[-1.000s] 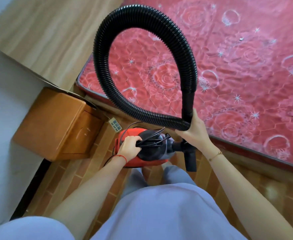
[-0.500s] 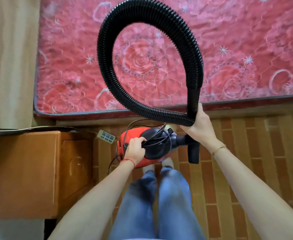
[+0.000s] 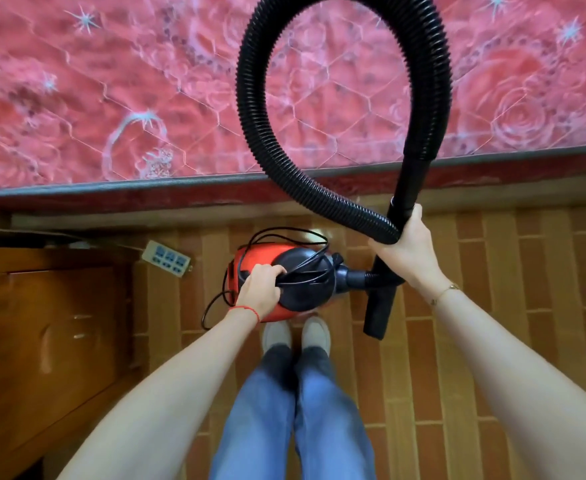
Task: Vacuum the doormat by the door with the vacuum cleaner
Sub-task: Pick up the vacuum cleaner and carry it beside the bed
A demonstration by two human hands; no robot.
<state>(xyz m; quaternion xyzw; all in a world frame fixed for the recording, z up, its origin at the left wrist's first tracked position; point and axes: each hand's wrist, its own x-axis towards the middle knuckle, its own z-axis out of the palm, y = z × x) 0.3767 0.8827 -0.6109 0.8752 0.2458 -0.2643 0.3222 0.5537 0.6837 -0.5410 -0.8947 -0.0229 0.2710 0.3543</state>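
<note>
My left hand [image 3: 262, 289] grips the vacuum cleaner [image 3: 284, 278] handle, my right hand [image 3: 405, 247] holds the looped hose [image 3: 250, 109]; carry level, cord [image 3: 212, 308] probably dangling.

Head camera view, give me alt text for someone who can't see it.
A person stands holding a red and black vacuum cleaner by its handle in the left hand, the right hand gripping its looped black hose. A red patterned mattress, wooden cabinet and power strip lie ahead.
</note>
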